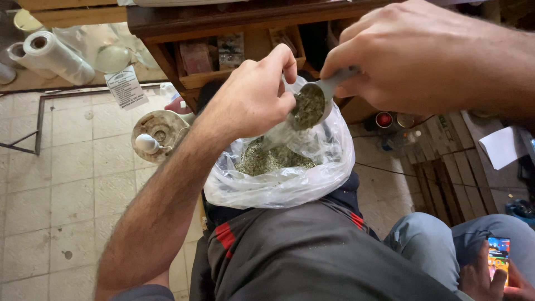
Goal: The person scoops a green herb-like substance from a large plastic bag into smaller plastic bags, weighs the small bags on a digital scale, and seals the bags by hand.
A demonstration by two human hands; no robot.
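While the person sat with a grey garment (pixel 312 256) across the lap at the bottom centre of the frame, a clear plastic bag (pixel 290 184) rested on it at mid-frame, open and holding a heap of dried green herb (pixel 267 160). The right hand (pixel 412 56), at the upper right, was closed around the handle of a grey scoop (pixel 315 103), whose bowl was full of the herb and hung over the bag's mouth. The left hand (pixel 253 97), at centre, pinched something small and clear just beside the scoop's bowl. At the lower right, another person's hand held a phone (pixel 497 253).
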